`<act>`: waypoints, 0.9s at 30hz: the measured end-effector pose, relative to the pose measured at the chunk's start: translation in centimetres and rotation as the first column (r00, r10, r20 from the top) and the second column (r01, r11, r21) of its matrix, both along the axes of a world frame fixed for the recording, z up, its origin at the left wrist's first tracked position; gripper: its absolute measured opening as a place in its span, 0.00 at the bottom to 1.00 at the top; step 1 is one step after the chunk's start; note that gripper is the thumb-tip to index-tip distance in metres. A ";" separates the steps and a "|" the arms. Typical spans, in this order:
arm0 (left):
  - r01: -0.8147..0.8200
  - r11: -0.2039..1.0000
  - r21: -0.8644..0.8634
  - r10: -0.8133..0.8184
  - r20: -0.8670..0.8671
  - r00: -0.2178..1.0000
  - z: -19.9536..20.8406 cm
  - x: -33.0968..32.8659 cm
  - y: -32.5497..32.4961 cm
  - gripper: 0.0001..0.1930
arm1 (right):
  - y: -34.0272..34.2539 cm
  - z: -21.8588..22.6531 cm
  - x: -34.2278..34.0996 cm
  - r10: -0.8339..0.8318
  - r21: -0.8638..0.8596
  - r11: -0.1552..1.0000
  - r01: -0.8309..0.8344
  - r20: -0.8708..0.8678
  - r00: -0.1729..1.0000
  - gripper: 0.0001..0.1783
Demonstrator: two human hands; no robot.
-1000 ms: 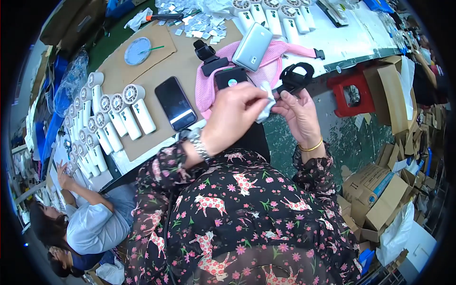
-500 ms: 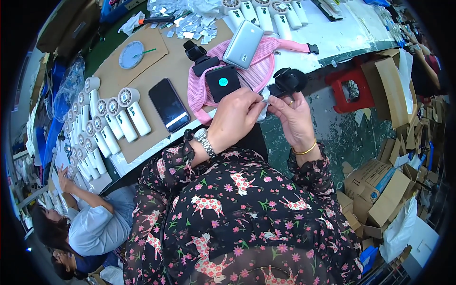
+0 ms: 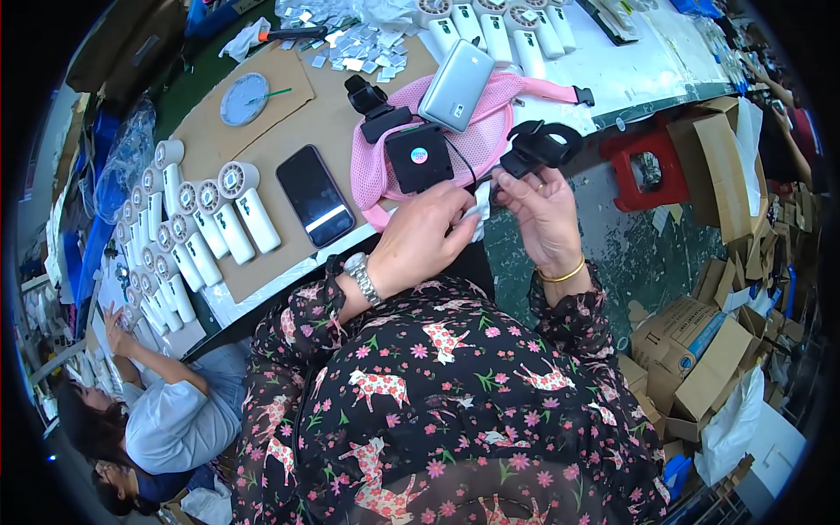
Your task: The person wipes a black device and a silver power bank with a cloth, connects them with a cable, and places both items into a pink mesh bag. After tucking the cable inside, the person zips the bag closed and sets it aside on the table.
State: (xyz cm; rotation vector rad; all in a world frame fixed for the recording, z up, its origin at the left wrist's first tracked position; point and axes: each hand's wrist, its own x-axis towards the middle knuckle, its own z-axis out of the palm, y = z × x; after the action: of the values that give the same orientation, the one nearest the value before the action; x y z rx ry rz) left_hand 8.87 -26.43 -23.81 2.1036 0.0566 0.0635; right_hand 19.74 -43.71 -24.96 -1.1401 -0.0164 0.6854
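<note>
My left hand (image 3: 420, 232), with a silver watch at its wrist, pinches a crumpled white tissue (image 3: 481, 210) at the table's edge. Just right of it, my right hand (image 3: 547, 223) has thumb and fingers closed on a black device with a looped strap (image 3: 535, 147). Behind both hands lies a pink mesh harness (image 3: 369, 166). It carries a silver power bank (image 3: 457, 83), a black box with a round sticker (image 3: 418, 159) and a black clip-like mount (image 3: 374, 107). A thin black cable runs from the box toward my hands.
A dark phone (image 3: 313, 194) lies left of the harness. Several white handheld fans (image 3: 254, 219) stand in rows at left, with more fans (image 3: 494, 35) at the back. A red stool (image 3: 646, 171) and cardboard boxes (image 3: 682, 350) are at right. A co-worker (image 3: 179, 411) sits at left.
My left hand has drawn slightly left and down with the tissue, away from my right hand. The black device has tilted in my right hand, showing its loop.
</note>
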 end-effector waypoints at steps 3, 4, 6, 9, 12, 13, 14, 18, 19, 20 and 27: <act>0.006 1.000 -0.013 -0.007 -0.048 0.999 -0.2 -0.7 0.2 0.09 | 0.0 0.1 0.1 -0.007 -0.013 1.000 0.007 -0.051 0.999 0.24; 0.002 1.000 -0.020 -0.004 -0.071 0.997 -0.3 -0.9 0.4 0.08 | 0.1 0.1 0.1 -0.013 -0.007 1.000 0.013 -0.076 0.997 0.24; -0.006 1.000 -0.029 0.003 -0.096 0.995 -0.4 -1.0 0.4 0.08 | 0.2 0.4 0.0 -0.016 -0.003 1.000 0.016 -0.103 0.995 0.24; -0.113 0.971 -0.210 0.120 0.017 0.993 -0.6 -0.2 -0.1 0.08 | 0.5 1.6 -0.2 -0.038 -0.027 0.999 0.038 0.007 0.999 0.25; -0.070 0.989 -0.132 0.082 0.084 0.993 -0.7 0.7 -0.5 0.08 | 0.8 1.9 -0.5 -0.024 -0.062 0.998 0.028 0.055 0.998 0.26; -0.049 0.995 -0.090 0.059 0.117 0.991 -0.7 0.8 -0.6 0.08 | 0.8 1.9 -0.5 -0.018 -0.079 0.997 0.024 0.080 0.997 0.26; -0.049 0.994 -0.093 0.060 0.117 0.991 -0.8 0.6 -0.6 0.08 | 0.7 1.9 -0.4 -0.018 -0.081 0.996 0.024 0.080 0.997 0.26; -0.015 0.999 -0.029 0.018 0.125 0.992 -1.8 -1.4 -0.2 0.09 | 0.1 0.8 0.7 -0.103 -0.048 0.993 0.107 0.067 0.992 0.26; -0.021 0.999 -0.044 0.024 0.077 0.997 -2.0 -1.9 -0.3 0.09 | 0.1 0.7 0.9 -0.121 -0.028 0.992 0.123 0.039 0.992 0.27; -0.028 0.998 -0.060 0.030 0.029 0.999 -2.1 -2.4 -0.3 0.09 | 0.0 0.6 1.2 -0.139 -0.009 0.990 0.139 0.010 0.990 0.27; -0.130 0.979 -0.158 0.134 0.011 0.991 -0.7 -0.4 -0.6 0.08 | 0.8 1.2 0.4 -0.051 -0.052 0.997 0.052 0.025 0.998 0.26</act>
State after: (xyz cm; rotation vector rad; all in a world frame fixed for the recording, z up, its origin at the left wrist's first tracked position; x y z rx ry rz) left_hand 8.51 -27.01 -24.55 1.9394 0.1831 0.1563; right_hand 20.09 -42.92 -23.73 -1.1955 0.0109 0.6299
